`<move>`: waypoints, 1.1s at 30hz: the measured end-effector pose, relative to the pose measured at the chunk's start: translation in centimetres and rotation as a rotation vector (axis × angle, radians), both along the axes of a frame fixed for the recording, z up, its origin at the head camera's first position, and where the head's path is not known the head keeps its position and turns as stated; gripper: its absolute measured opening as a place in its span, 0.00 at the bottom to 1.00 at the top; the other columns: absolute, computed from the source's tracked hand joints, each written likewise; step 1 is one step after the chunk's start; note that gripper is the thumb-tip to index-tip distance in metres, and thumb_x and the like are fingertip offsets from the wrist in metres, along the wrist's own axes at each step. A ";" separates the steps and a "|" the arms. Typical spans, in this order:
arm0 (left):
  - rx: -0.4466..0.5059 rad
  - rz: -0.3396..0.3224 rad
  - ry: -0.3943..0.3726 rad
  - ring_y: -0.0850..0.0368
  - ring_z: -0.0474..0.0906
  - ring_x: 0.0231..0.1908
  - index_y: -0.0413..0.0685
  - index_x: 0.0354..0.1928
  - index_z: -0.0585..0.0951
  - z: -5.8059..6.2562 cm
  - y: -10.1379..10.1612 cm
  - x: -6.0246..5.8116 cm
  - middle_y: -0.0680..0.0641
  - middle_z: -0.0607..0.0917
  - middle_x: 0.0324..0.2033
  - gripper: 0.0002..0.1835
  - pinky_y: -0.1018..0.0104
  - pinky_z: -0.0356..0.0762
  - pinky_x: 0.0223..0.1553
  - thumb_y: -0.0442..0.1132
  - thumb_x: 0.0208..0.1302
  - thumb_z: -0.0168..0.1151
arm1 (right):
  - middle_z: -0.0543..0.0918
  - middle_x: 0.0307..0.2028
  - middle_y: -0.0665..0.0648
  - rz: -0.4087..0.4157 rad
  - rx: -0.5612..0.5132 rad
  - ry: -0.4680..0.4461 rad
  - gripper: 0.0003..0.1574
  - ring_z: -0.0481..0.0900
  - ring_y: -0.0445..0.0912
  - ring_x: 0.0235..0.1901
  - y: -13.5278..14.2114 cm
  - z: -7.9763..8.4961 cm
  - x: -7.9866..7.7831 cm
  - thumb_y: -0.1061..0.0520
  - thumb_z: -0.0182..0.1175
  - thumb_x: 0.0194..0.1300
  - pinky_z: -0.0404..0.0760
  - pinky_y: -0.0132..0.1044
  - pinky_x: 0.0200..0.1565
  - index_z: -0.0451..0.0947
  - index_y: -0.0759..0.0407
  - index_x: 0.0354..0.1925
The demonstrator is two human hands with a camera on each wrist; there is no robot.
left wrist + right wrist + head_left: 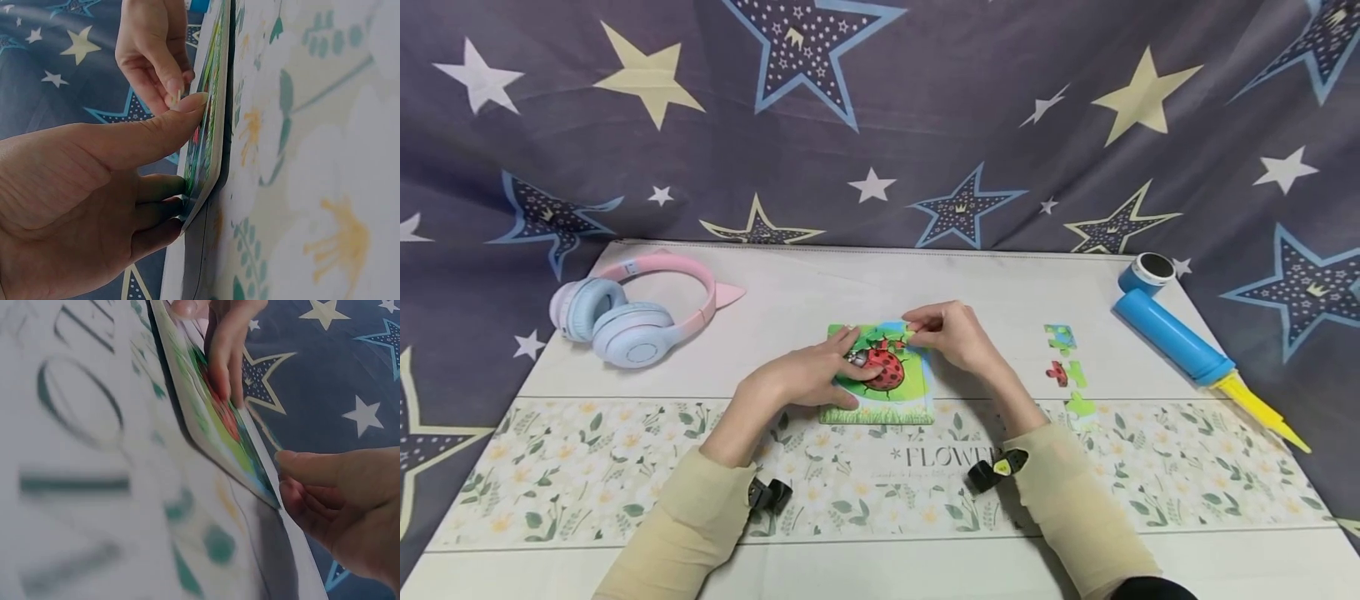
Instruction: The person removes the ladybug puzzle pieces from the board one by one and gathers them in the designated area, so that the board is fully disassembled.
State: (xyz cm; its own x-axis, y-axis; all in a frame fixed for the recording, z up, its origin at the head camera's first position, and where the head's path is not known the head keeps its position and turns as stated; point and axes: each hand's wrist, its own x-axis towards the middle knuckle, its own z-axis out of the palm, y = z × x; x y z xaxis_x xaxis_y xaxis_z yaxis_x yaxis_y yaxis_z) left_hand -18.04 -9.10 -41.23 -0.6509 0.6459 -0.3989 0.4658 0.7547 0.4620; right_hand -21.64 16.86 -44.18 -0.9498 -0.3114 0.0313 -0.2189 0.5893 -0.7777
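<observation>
A ladybug jigsaw puzzle (877, 415) in a flat board lies in front of the person, with green grass along its near edge. Spread over its left side, the left hand (808, 372) rests its fingertips and thumb on the picture. The right hand (957, 335) is at the board's upper right corner. Between its thumb and fingers it pinches a thin puzzle piece (265, 430), seen edge-on and tilted up from the board in the right wrist view. Part of the picture's left side is hidden under the left hand.
Several loose puzzle pieces (1081, 406) lie to the right of the board. Pink and blue cat-ear headphones (640, 335) sit at the back left. At the right are a blue tube with a yellow nozzle (1172, 337) and a blue cylinder with a dark top (1145, 273).
</observation>
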 end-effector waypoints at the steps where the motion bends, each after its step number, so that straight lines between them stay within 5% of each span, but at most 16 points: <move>1: 0.001 0.001 -0.001 0.38 0.32 0.83 0.62 0.74 0.71 0.0 0.0 0.0 0.38 0.38 0.83 0.32 0.35 0.55 0.78 0.50 0.69 0.67 | 0.92 0.41 0.60 -0.003 -0.011 -0.001 0.20 0.89 0.48 0.38 0.3 0.1 0.0 0.63 0.73 0.62 0.88 0.33 0.42 0.87 0.62 0.54; 9: 0.009 -0.007 0.000 0.37 0.32 0.83 0.61 0.74 0.71 0.2 -0.1 0.1 0.37 0.38 0.83 0.32 0.35 0.56 0.78 0.50 0.69 0.67 | 0.92 0.42 0.63 -0.021 -0.023 0.013 0.22 0.88 0.45 0.36 4.3 0.6 0.1 0.64 0.74 0.60 0.85 0.25 0.37 0.87 0.63 0.54; 16: 0.006 -0.004 0.001 0.37 0.33 0.83 0.61 0.74 0.71 0.2 -0.2 0.2 0.37 0.38 0.83 0.32 0.35 0.57 0.77 0.49 0.69 0.67 | 0.91 0.42 0.66 -0.060 -0.033 0.025 0.21 0.85 0.33 0.33 7.2 0.6 -0.2 0.64 0.74 0.61 0.85 0.23 0.37 0.87 0.64 0.54; 33: 0.014 0.023 -0.007 0.39 0.34 0.83 0.62 0.74 0.72 0.3 -0.3 0.4 0.39 0.38 0.83 0.32 0.37 0.54 0.79 0.50 0.69 0.67 | 0.91 0.43 0.66 -0.099 0.072 0.070 0.21 0.84 0.30 0.32 15.9 0.9 1.1 0.59 0.72 0.64 0.84 0.32 0.30 0.86 0.61 0.55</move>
